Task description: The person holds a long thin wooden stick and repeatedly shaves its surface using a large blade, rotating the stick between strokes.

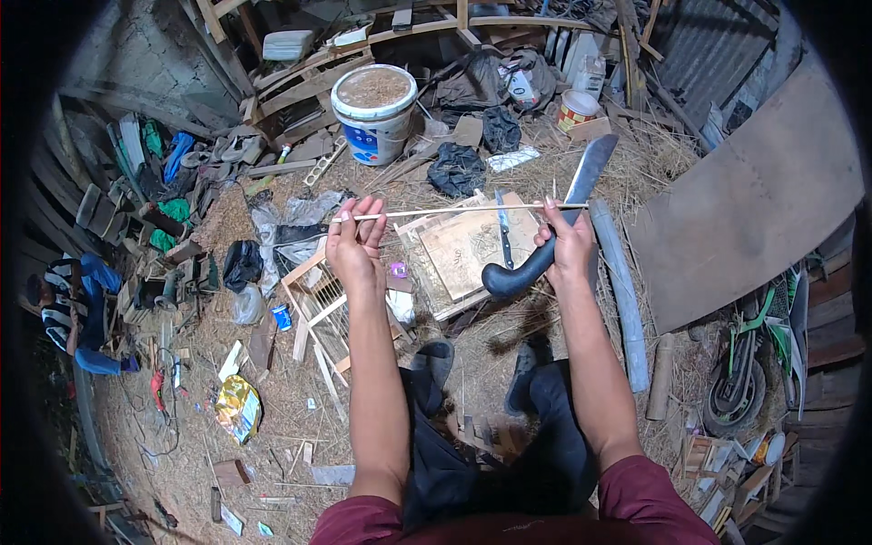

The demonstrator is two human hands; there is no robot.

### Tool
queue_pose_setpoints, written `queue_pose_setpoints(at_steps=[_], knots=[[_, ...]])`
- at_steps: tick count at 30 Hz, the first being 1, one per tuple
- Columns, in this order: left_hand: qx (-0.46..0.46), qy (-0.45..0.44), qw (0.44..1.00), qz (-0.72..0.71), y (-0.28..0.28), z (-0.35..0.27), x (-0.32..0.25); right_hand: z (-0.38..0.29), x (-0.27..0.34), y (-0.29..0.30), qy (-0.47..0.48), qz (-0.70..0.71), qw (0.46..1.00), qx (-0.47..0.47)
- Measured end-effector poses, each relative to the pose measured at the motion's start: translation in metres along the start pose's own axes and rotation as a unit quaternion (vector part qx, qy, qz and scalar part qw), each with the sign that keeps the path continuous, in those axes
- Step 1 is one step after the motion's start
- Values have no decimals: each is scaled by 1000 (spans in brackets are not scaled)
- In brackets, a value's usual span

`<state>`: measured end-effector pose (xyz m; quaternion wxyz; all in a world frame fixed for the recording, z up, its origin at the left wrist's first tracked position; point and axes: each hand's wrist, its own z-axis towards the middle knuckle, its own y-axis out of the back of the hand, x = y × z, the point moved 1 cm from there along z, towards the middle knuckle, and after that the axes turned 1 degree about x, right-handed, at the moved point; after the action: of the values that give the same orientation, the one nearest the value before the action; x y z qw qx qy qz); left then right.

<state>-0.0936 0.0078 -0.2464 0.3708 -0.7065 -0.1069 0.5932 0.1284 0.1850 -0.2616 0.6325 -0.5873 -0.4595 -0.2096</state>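
Note:
A thin, pale wooden or bamboo stick [449, 211] spans the space between my hands, roughly level. My left hand [357, 242] pinches its left end under the thumb, with the other fingers loosely spread. My right hand [569, 238] grips a machete [518, 274] where the curved black handle meets the blade, which points up and away. The same hand's thumb and fingertips also hold the stick near its right end. Below lies a wooden board [449, 262] with shavings on it. A kitchen knife [504, 228] with a black handle rests on that board.
A slatted wooden cage [334, 300] stands left of the board. Beyond are a large white bucket [375, 116] and black plastic bags [456, 169]. A grey pole [618, 293] and a big flat panel [742, 197] lie right. A person [75, 313] sits far left.

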Motion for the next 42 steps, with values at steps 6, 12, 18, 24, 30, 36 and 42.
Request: queue_pose_setpoints(at_steps=[6, 12, 18, 24, 30, 36, 42], knots=[[-9, -11, 1000, 16, 3, -2, 0, -1, 3, 8, -4, 17, 1000, -16], [-9, -12, 1000, 7, 11, 3, -3, 2, 11, 20, 26, 15, 999, -31], [-30, -23, 999, 4, 23, 11, 1, 0, 10, 21, 14, 23, 999, -26], [-62, 14, 996, -61, 26, 13, 6, 2, 11, 25, 38, 25, 999, -9], [-83, 32, 990, -110, 30, 15, 5, -7, 14, 18, 38, 30, 999, -14], [-100, 48, 981, -159, 34, 18, 7, 0, 11, 23, 39, 22, 999, -6], [-96, 58, 972, -204, 37, 18, 5, 0, 7, 25, 12, 29, 1000, -2]])
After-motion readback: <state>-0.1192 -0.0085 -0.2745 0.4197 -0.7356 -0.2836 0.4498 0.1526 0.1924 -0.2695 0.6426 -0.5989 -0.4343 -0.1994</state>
